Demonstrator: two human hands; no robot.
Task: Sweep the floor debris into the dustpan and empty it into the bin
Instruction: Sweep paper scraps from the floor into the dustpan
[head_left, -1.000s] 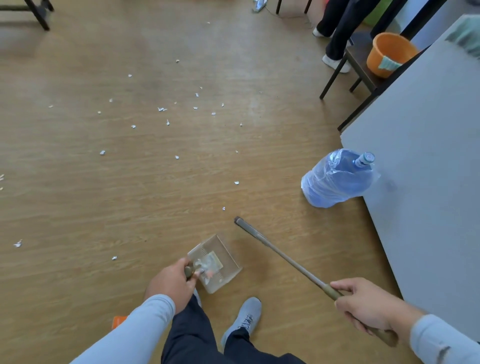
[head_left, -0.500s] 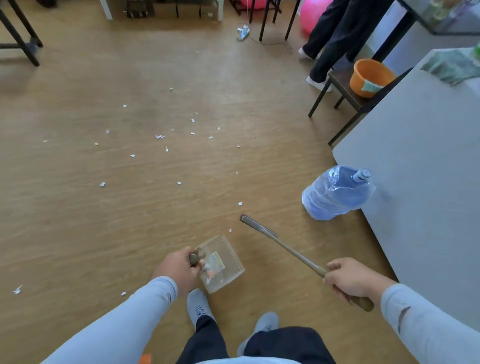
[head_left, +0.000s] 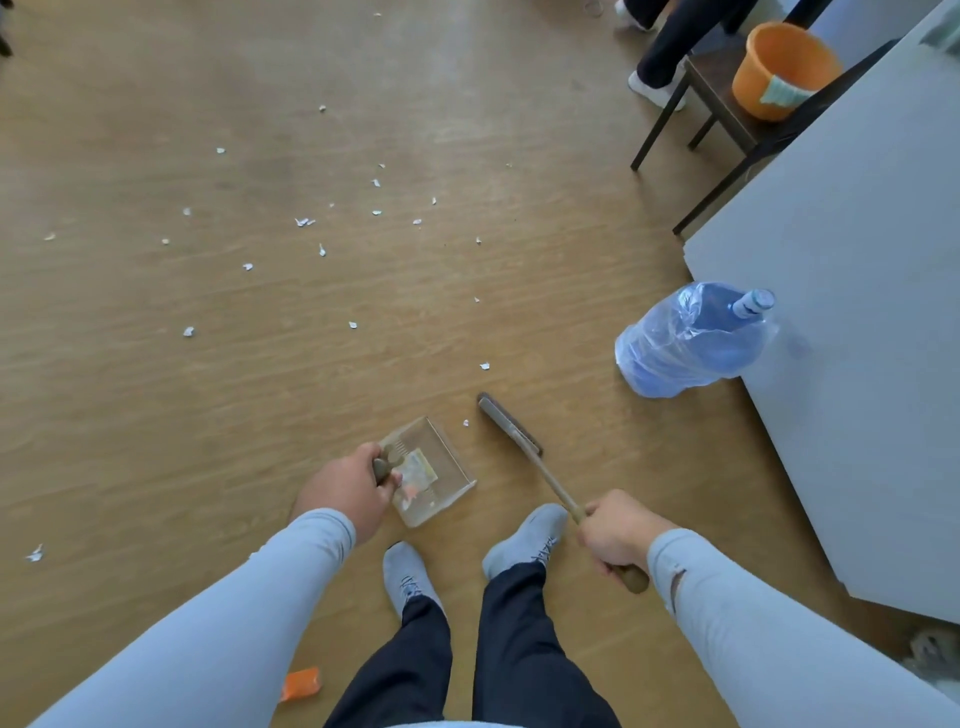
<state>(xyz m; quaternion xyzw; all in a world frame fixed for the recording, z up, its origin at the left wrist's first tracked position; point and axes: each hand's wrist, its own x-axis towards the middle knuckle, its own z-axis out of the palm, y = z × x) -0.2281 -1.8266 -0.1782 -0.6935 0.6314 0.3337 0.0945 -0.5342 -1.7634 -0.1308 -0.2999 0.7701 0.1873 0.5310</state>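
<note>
An orange object is seen on the wooden floor nearest the camera, left of the dark trouser legs. Two grey shoes are planted just beyond. The dustpan, clear and holding a few scraps, is gripped by its handle in the curled fingers of the left hand. The brush is held by the right hand, whose fingers are wrapped round the end of its handle; its head is lowered close to the floor just right of the dustpan. White debris is scattered across the floor further out. A blue water bottle is leaned beside a grey table. An orange bucket is set on a dark stool farthest off.
</note>
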